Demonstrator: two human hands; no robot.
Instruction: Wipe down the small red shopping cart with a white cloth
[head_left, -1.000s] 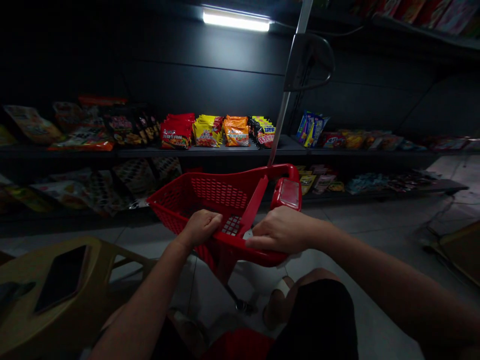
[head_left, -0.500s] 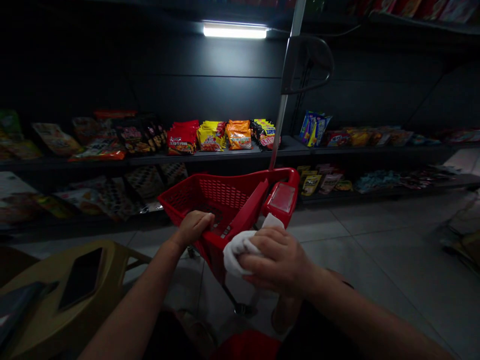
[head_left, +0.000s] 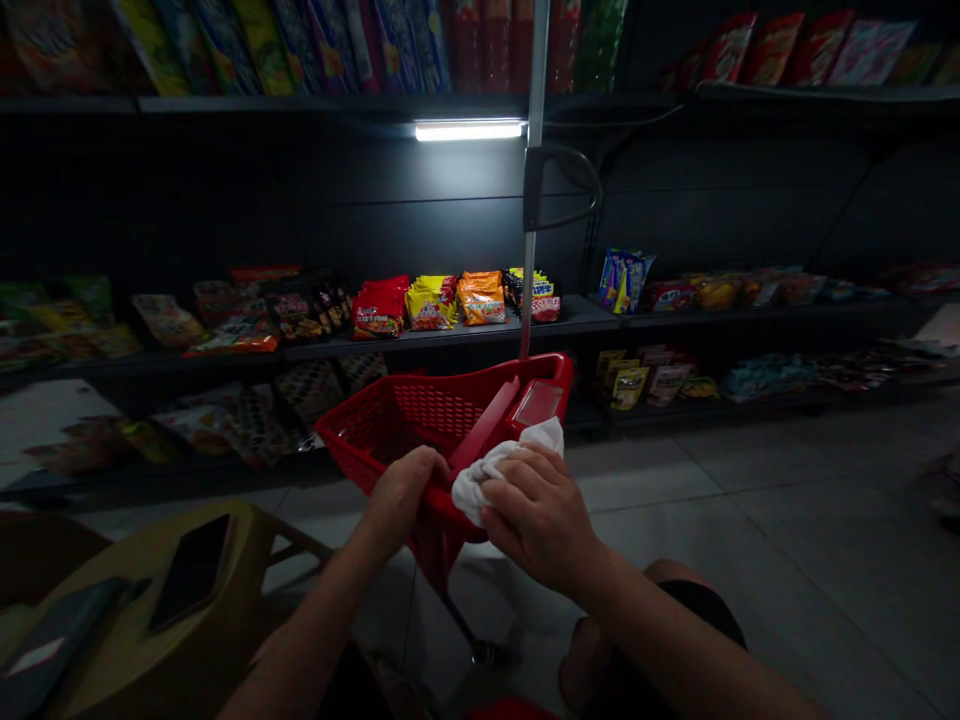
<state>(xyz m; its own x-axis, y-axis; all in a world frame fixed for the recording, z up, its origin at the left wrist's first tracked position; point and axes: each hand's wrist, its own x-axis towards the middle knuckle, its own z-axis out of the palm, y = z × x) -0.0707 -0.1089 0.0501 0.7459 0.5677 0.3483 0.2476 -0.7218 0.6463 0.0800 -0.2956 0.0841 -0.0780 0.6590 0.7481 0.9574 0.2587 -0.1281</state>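
Observation:
A red plastic shopping cart [head_left: 375, 405] with perforated basket walls stands in front of me on small wheels. My left hand [head_left: 409, 490] is closed over its near rim, the fingertips curling inside the basket. In my right hand [head_left: 536, 510] is a bunched white cloth [head_left: 484, 475], pressed against the near corner of the cart beside the seat flap. A loose end of the cloth sticks up past my knuckles. From the cart's far corner rises a metal pole [head_left: 536, 90] with a dark loop handle [head_left: 559, 190] on it.
Behind the cart run dark shelves [head_left: 585, 310] with snack packets [head_left: 431, 300] under a lit tube [head_left: 469, 130]. At my left is a yellowish stool [head_left: 247, 540] bearing a phone [head_left: 191, 570] and a dark flat object [head_left: 64, 630]. Grey floor tiles [head_left: 667, 510] extend to the right.
My right hand and the cloth have shifted up a little along the cart's near corner. My left hand has slid right along the rim. The view has tilted up, showing more of the upper shelf.

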